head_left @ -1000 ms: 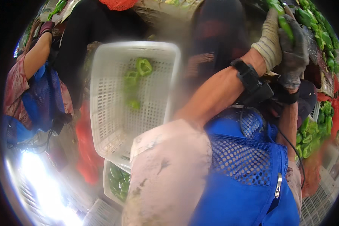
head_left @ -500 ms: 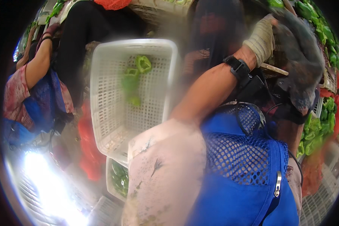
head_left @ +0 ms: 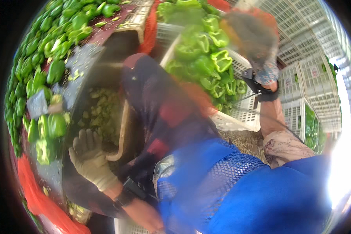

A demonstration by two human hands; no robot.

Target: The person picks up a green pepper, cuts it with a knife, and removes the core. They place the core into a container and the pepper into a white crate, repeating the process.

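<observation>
My left hand (head_left: 91, 158), in a cream glove, is open with fingers stretched out. It is over the edge of a dark bin (head_left: 123, 128) holding pale green pepper scraps (head_left: 101, 113). My right hand (head_left: 251, 37), in a grey glove with orange about it, is smeared by motion, so its fingers cannot be read. It is above or beside a white plastic crate (head_left: 238, 121) filled with cut green bell peppers (head_left: 222, 61). Whether it holds anything is not visible. Both wrists wear black straps.
A heap of green bell peppers (head_left: 35, 58) covers the work surface at left, with pepper halves (head_left: 46, 152) nearer. Red mesh (head_left: 39, 202) hangs at the lower left. White crates (head_left: 300, 35) are stacked on the right. My knee (head_left: 144, 74) lies between bin and crate.
The view has swung right, from a white crate with a few pepper pieces to the full one. My left hand, earlier at upper right, now shows at left with fingers spread; my right hand is in sight.
</observation>
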